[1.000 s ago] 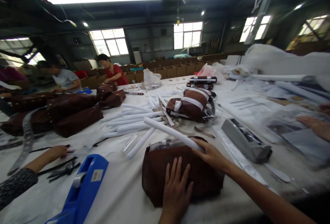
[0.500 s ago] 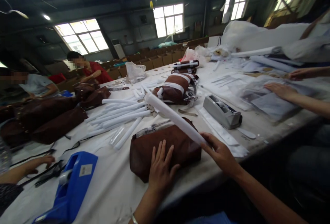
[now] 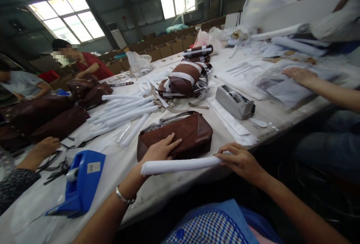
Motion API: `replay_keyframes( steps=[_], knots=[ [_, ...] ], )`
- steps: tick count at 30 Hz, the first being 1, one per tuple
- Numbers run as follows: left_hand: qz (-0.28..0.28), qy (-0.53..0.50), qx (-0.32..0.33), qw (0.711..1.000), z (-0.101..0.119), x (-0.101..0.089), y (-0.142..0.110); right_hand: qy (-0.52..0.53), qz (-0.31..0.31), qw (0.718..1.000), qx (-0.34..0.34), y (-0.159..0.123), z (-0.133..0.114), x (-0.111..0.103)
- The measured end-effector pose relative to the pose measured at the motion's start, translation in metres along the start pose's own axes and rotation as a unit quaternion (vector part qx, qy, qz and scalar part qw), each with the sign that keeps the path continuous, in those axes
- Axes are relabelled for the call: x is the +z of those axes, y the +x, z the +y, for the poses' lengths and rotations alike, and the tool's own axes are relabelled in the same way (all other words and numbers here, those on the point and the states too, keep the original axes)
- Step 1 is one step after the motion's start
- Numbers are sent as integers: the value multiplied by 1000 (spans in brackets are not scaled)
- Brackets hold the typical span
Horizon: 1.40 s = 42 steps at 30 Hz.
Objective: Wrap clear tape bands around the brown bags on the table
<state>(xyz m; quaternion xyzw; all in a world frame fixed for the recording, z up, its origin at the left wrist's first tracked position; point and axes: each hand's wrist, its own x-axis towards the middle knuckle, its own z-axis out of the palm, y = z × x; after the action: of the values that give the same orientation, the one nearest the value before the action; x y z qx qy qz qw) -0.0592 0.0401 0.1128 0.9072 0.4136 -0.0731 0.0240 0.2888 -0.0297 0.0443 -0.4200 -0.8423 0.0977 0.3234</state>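
Observation:
A brown leather handbag [image 3: 194,135] lies on its side in front of me, its handle at the far edge. My left hand [image 3: 160,147] rests on the bag with the fingers stretched out. In my right hand [image 3: 239,161] is one end of a white paper roll [image 3: 180,165], pinched between thumb and fingers. The roll points left, level, and its free end passes in front of my left wrist. Beyond the bag lies a pile of similar white rolls [image 3: 126,113].
A blue tape dispenser [image 3: 84,184] stands at left near a co-worker's hand [image 3: 46,150]. At right are a grey tape dispenser [image 3: 234,101] and another person's hand [image 3: 299,75] on a plastic bag [image 3: 289,92]. More brown bags [image 3: 50,113] lie at left; a wrapped one [image 3: 182,77] lies behind.
The white roll has swung down from across the bag to lie level before my left wrist. My left hand stays on the bag. The view has tipped downward.

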Motion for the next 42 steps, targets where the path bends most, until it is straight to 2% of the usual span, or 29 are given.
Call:
replay_keyframes(
  steps=[5,8,11,15,20,22,25,28,30,35,38,42],
  knots=[
    [37,-34,-2,999,-2,-4,-6,-22,-13,1000,11,3,2,-1],
    [55,-31,-15,998,2,1,-6,-32,9,999,31,6,-5,2],
    [74,-37,-19,996,7,7,-6,-44,41,998,36,16,-17,17],
    [87,-40,-22,995,13,13,-8,-58,81,995,29,37,-28,48],
    [111,-15,-23,993,21,28,-11,-89,127,987,36,47,-20,74],
    [137,-1,-29,990,25,36,-12,-79,123,989,33,43,-15,75],
    [178,17,-40,983,31,49,-12,-36,109,993,14,36,-13,65],
    [206,28,-46,977,36,60,-12,-21,137,990,-9,39,-21,53],
    [218,32,-48,974,38,65,-12,-34,120,992,-13,44,-26,52],
    [246,34,-51,967,45,72,-11,-56,-12,997,-41,45,-21,70],
    [256,23,-73,964,54,71,-8,-67,-33,996,-43,36,-15,77],
    [257,21,-122,958,69,71,0,-46,-22,998,-41,32,-17,73]
  ],
)
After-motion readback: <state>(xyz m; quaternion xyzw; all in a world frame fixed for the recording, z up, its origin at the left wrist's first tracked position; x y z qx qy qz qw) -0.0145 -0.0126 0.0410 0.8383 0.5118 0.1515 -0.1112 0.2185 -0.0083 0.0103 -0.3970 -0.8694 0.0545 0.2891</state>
